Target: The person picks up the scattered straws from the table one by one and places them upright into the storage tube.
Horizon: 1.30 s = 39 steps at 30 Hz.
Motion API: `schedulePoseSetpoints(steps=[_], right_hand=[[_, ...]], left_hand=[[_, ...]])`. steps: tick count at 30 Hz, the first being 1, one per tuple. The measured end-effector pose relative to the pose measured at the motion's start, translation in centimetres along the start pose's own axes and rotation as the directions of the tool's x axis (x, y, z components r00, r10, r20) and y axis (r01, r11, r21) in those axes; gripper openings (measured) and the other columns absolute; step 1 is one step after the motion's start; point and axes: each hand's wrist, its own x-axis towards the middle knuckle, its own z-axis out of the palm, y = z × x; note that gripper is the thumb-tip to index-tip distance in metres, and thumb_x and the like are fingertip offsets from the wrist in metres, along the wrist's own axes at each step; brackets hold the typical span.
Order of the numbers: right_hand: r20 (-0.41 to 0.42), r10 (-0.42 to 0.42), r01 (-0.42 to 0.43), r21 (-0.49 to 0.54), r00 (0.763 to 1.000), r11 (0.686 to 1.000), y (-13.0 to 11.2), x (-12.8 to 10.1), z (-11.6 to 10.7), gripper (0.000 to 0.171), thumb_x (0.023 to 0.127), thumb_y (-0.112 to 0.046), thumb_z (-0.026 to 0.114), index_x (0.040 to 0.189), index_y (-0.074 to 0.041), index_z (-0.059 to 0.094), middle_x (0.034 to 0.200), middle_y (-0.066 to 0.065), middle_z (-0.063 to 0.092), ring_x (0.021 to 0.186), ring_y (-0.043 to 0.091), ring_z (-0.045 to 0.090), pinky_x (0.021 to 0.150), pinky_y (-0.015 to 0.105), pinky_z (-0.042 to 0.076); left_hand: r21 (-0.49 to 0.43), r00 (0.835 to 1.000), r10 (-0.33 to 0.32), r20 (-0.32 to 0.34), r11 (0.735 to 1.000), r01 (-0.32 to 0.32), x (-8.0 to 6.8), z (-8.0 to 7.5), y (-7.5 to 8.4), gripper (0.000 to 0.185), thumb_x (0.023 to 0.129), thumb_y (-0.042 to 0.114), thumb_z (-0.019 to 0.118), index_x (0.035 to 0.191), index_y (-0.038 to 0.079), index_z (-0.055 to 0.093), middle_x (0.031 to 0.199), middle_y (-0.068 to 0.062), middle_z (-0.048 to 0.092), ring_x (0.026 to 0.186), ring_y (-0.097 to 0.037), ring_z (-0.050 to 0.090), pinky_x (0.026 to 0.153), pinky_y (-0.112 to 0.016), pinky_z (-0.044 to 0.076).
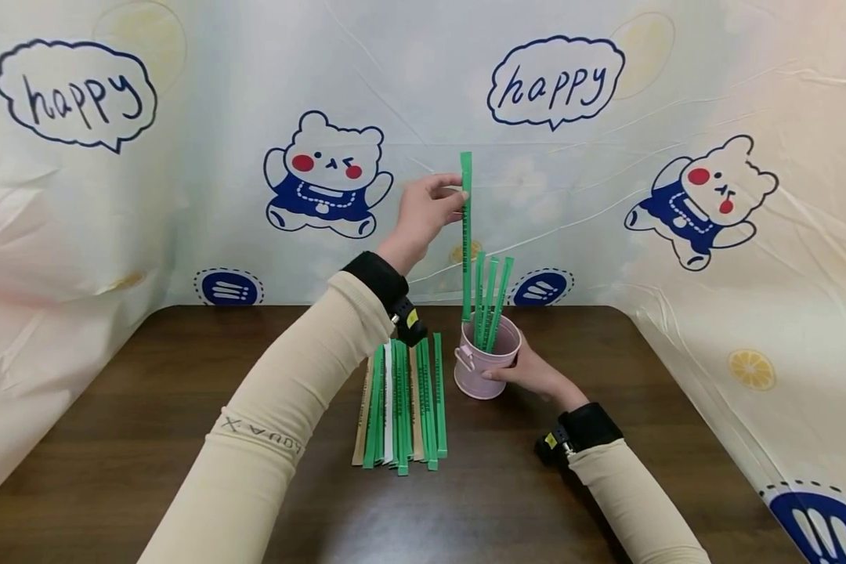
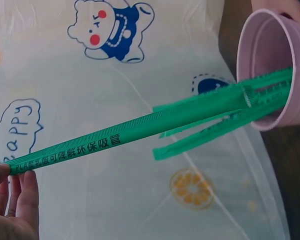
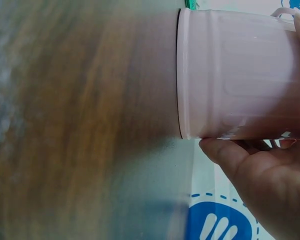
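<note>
The left hand (image 1: pixel 426 211) pinches one green wrapped straw (image 1: pixel 467 258) near its upper end, thumb against fingers, so that it hangs nearly upright with its lower end at the left side of the mouth of a pink bucket (image 1: pixel 479 384); whether that end touches the rim, I cannot tell. Such a high grip probably serves to leave most of the length free and the fingers well above the rim. The right hand (image 1: pixel 536 374) is curled round the bucket's right side, thumb on the near wall, most likely to keep so light a vessel from sliding or tipping. The bucket stands upright near the table's far edge, right of the middle. A few green straws (image 1: pixel 492 301) stand inside it, leaning slightly right, their tops well above the rim because they look longer than the bucket is deep. To its left, a row of green, brown and white straws (image 1: pixel 399 415) lies flat on the table (image 1: pixel 183 454), side by side, ends pointing to the far and near edges, an arrangement that seems handy for taking them singly. The hands are well apart.
</note>
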Motion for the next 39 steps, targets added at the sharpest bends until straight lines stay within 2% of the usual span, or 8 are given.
schedulePoseSetpoints(steps=[4, 9, 16, 22, 30, 39], right_hand=[[-0.007, -0.025, 0.025, 0.001, 1.000, 1.000, 0.2, 0.1, 0.0, 0.109, 0.085, -0.020, 0.084, 0.162, -0.011, 0.007, 0.159, 0.024, 0.027, 0.146, 0.044, 0.033, 0.122, 0.066, 0.029], [-0.005, -0.039, 0.039, 0.008, 0.999, 0.999, 0.2, 0.1, -0.1, 0.107, 0.084, -0.021, 0.084, 0.161, -0.011, 0.010, 0.158, 0.024, 0.031, 0.144, 0.043, 0.035, 0.122, 0.063, 0.031], [-0.003, 0.007, -0.007, 0.019, 1.000, 1.000, 0.1, 0.2, -0.3, 0.111, 0.086, -0.019, 0.083, 0.162, -0.011, 0.002, 0.160, 0.025, 0.025, 0.147, 0.044, 0.032, 0.123, 0.065, 0.029], [-0.001, 0.030, -0.030, 0.025, 1.000, 0.999, 0.1, 0.2, -0.3, 0.111, 0.087, -0.017, 0.081, 0.163, -0.010, 0.000, 0.161, 0.025, 0.023, 0.149, 0.045, 0.030, 0.124, 0.065, 0.027], [-0.012, 0.035, -0.035, 0.034, 0.999, 0.999, 0.1, 0.5, -0.3, 0.113, 0.087, -0.015, 0.082, 0.163, -0.010, -0.001, 0.162, 0.025, 0.022, 0.148, 0.044, 0.030, 0.124, 0.063, 0.029], [-0.014, 0.031, -0.031, 0.019, 0.999, 0.999, 0.4, 0.3, -0.3, 0.114, 0.086, -0.018, 0.083, 0.163, -0.010, 0.000, 0.161, 0.025, 0.022, 0.148, 0.044, 0.031, 0.123, 0.063, 0.029]], left_hand=[[0.005, 1.000, 0.010, 0.018, 1.000, -0.010, -0.2, 1.3, -1.2, 0.032, 0.103, 0.009, 0.060, 0.134, 0.003, 0.064, 0.122, -0.020, 0.068, 0.109, -0.029, 0.070, 0.100, -0.036, 0.059], [0.020, 0.999, -0.018, 0.037, 1.000, 0.017, -0.1, 2.4, -3.6, 0.033, 0.103, 0.010, 0.061, 0.135, 0.002, 0.064, 0.125, -0.022, 0.067, 0.113, -0.034, 0.069, 0.101, -0.039, 0.059], [0.036, 0.997, -0.055, 0.055, 0.998, 0.053, -0.7, 2.8, -7.3, 0.035, 0.103, 0.007, 0.059, 0.138, 0.000, 0.061, 0.128, -0.025, 0.065, 0.118, -0.037, 0.067, 0.103, -0.043, 0.058], [0.075, 0.994, -0.087, 0.059, 0.994, 0.083, -1.3, 3.1, -10.1, 0.036, 0.104, 0.007, 0.058, 0.139, -0.001, 0.060, 0.130, -0.025, 0.064, 0.120, -0.037, 0.065, 0.101, -0.040, 0.059], [0.117, 0.992, -0.098, 0.078, 0.989, 0.088, -1.9, 3.1, -11.5, 0.034, 0.103, 0.006, 0.058, 0.136, -0.002, 0.060, 0.129, -0.025, 0.063, 0.121, -0.038, 0.064, 0.101, -0.044, 0.058], [0.112, 0.984, -0.158, 0.080, 0.982, 0.149, -1.8, 3.1, -12.7, 0.039, 0.102, 0.003, 0.056, 0.141, -0.003, 0.055, 0.133, -0.026, 0.059, 0.121, -0.040, 0.062, 0.099, -0.043, 0.058]])
